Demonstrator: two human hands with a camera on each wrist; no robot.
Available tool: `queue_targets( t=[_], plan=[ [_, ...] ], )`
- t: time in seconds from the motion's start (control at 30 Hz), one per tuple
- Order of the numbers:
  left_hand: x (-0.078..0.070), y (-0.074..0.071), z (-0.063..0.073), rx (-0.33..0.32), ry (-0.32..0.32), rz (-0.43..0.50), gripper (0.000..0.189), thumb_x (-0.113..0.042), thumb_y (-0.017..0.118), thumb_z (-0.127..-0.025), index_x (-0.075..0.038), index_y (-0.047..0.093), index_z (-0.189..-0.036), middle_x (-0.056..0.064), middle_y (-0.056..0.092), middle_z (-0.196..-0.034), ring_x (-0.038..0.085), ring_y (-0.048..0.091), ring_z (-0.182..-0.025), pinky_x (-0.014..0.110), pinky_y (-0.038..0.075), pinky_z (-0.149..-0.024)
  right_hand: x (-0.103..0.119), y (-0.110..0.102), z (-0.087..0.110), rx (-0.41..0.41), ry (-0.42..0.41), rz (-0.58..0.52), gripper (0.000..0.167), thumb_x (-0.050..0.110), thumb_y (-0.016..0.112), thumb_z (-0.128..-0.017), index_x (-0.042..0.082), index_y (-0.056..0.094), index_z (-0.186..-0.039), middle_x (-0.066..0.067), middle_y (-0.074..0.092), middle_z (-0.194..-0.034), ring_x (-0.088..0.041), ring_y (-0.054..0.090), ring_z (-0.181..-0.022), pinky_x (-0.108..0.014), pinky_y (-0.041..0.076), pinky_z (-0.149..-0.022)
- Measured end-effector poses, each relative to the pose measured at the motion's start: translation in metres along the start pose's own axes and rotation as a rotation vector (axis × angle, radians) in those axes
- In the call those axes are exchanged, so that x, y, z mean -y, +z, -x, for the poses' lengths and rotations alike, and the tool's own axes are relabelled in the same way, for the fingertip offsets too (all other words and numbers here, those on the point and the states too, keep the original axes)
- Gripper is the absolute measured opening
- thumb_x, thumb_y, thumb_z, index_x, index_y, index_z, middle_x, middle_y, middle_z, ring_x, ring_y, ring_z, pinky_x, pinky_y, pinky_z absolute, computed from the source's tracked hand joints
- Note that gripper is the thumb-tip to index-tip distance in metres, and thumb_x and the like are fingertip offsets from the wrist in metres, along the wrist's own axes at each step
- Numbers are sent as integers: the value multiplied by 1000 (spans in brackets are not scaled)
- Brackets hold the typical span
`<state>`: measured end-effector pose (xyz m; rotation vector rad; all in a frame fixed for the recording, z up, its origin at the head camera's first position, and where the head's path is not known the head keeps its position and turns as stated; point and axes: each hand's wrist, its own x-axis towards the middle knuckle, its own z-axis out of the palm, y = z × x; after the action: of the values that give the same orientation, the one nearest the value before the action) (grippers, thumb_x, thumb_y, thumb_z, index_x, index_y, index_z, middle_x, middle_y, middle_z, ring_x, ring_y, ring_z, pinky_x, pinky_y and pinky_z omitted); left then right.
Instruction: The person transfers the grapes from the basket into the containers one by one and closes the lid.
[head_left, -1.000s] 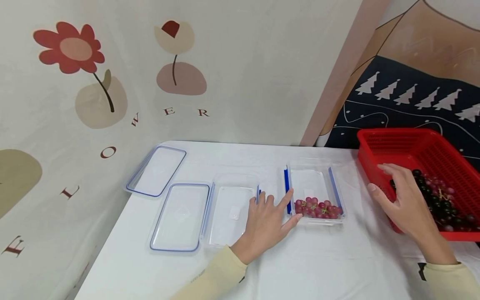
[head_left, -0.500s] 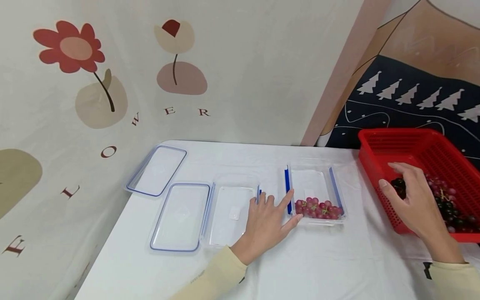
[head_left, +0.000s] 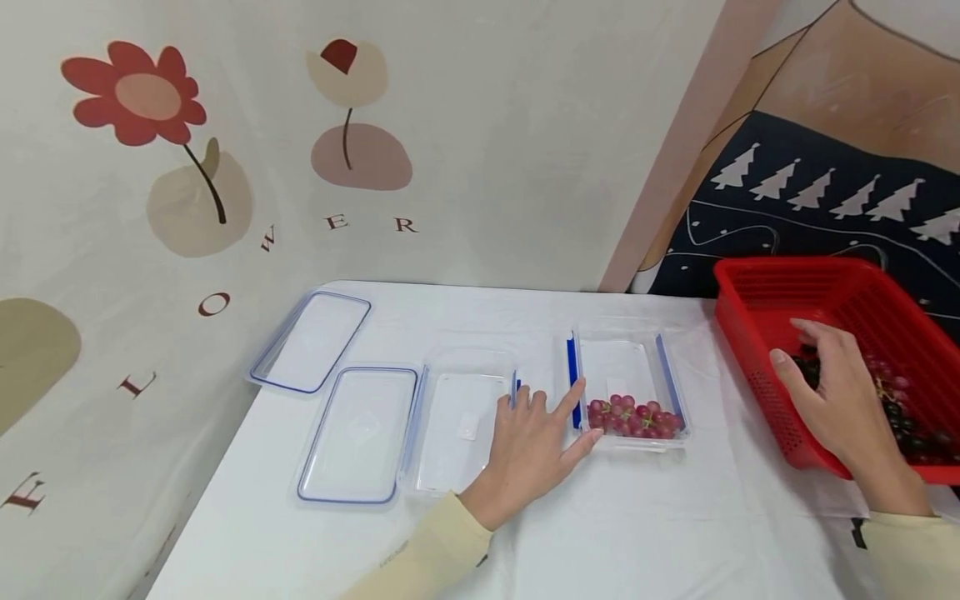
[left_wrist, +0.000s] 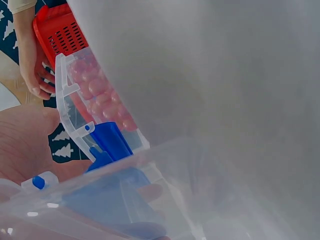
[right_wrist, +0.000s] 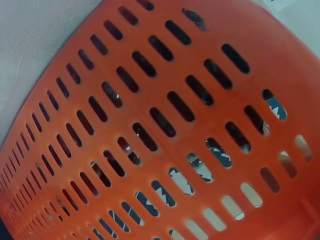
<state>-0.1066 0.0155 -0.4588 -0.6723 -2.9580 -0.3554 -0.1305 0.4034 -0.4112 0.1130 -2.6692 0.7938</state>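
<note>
My left hand point(head_left: 528, 450) lies with spread fingers between two clear boxes, its index finger and thumb at the left side of the right-hand box point(head_left: 618, 362). A bunch of red grapes point(head_left: 633, 417) rests in that box's near end. My right hand point(head_left: 843, 404) hangs over the near left side of a red plastic basket point(head_left: 810, 287), thumb apart from the bent fingers, close above dark grapes point(head_left: 911, 437). The fingertips are partly hidden. In the right wrist view, the slotted basket wall point(right_wrist: 280, 50) fills the frame and covers the hand.
Left of my left hand stands the other clear box point(head_left: 442, 433), with nothing inside. Two clear blue-edged lids lie farther left, a near lid point(head_left: 358, 437) and a far lid point(head_left: 318, 342). More red grapes point(head_left: 892, 383) lie among the dark ones. A printed cloth point(head_left: 495, 150) hangs behind the table.
My right hand has moved a little right, farther over the basket and the dark grapes. The left hand and the boxes have stayed in place.
</note>
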Motion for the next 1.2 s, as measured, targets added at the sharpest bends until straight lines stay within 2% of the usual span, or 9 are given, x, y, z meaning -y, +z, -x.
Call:
queue_targets(
  t=[0.2,0.47,0.6,0.83,0.93,1.0,1.07,1.2],
  plan=[
    [0,0,0,1,4,10,77,-71,46,-108,-28,39,-172,17,72,-130,42,57,-133,64,43,-107,-3,-2,-4,13,40,8,70,23,61,-110,0,30,-169,-37,35,-158,-57,36,-135,-84,29,-108],
    [-2,1,-2,5,13,12,77,-71,47,-108,-29,39,-172,17,72,-129,43,57,-133,63,43,-106,-16,-10,-7,90,160,81,81,37,54,-114,-8,15,-169,-44,18,-163,-65,28,-138,-87,24,-108],
    [-2,0,-2,3,9,11,77,-71,47,-108,-29,39,-172,17,72,-128,42,58,-131,62,43,-106,-18,-11,-8,95,171,96,83,40,53,-114,-10,14,-168,-45,16,-163,-67,25,-141,-85,22,-111],
    [2,0,1,-5,-11,15,77,-70,52,-107,-28,41,-171,17,73,-127,42,58,-131,64,43,-106,-23,-12,-14,161,184,92,85,42,53,-115,-7,11,-170,-45,13,-164,-69,23,-140,-89,19,-107],
    [2,-1,1,-9,-7,23,77,-69,52,-107,-28,41,-171,17,72,-128,42,58,-132,65,43,-107,-24,-13,-15,154,201,93,85,43,51,-115,-9,11,-169,-47,12,-163,-70,18,-144,-90,8,-110],
    [2,-1,0,-8,-6,28,77,-69,52,-107,-28,41,-171,18,72,-129,42,58,-132,65,42,-107,-26,-13,-15,138,218,99,85,44,48,-115,-11,12,-168,-47,12,-163,-68,15,-148,-89,4,-112],
    [2,-1,0,-6,-6,35,77,-69,53,-107,-28,41,-171,18,72,-130,42,58,-132,66,42,-108,-28,-13,-14,121,237,113,85,45,45,-115,-14,12,-166,-48,12,-163,-66,13,-151,-87,4,-113],
    [0,-1,-1,10,-8,37,77,-69,52,-107,-29,39,-172,17,72,-131,41,58,-133,66,41,-109,-33,-16,-13,109,275,148,88,50,41,-115,-16,13,-165,-49,11,-163,-67,14,-150,-86,13,-109]
  ],
)
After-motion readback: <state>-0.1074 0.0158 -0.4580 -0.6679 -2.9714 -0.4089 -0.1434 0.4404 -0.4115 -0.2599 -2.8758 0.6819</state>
